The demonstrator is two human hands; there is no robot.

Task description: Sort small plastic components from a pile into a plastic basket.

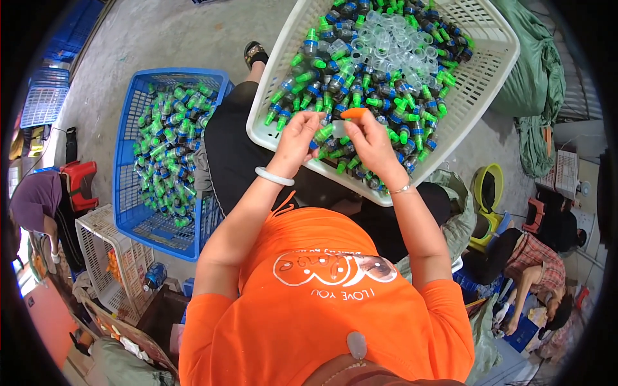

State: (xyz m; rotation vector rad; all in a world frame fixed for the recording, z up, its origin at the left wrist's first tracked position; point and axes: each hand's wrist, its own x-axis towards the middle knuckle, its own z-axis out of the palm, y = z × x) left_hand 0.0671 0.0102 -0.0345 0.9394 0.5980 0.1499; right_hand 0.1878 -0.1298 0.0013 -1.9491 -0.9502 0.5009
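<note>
Over the near edge of a white basket [473,96], my two hands meet around a small toy-like bottle. My left hand [297,140] is closed on this bottle, whose green tip [324,134] points toward my right hand. Between thumb and fingers, my right hand [373,147] pinches a clear plastic cap [338,129] at that tip; whether the cap is seated cannot be seen. An orange finger cover [354,112] sits on a right-hand finger. Under my hands lie many similar dark bottles [335,83] with green tips and blue bands. Loose clear caps [386,42] are heaped on top of them.
On the left stands a blue basket [122,174] holding many green-tipped bottles [170,148]. Behind it are a white crate [103,257] and a bending person [38,199]. At right are green sacks [528,83], a yellow chair [489,193] and a person in a checked shirt [537,264].
</note>
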